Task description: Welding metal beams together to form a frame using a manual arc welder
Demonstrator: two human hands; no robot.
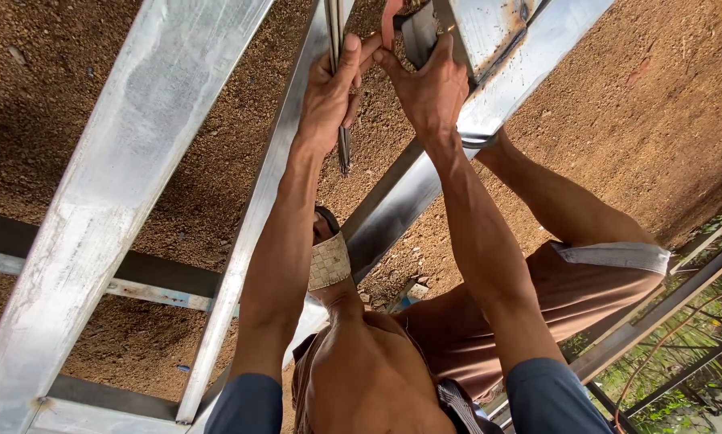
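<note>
Steel rods (338,88) gripped by left hand (329,92), right hand (429,88) on clamp (413,32)

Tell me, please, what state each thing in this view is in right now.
Left hand: closed around a bundle of thin metal rods, thumb up.
Thin metal rods: held upright along the beam, lower ends hanging free below the grip.
Right hand: fingers pressed on a dark metal piece at the joint.
Dark metal piece: partly out of view at the top edge.
Galvanised steel beam: slanted, fixed in the frame.
Welded joint: scorched, rust-coloured.
</note>
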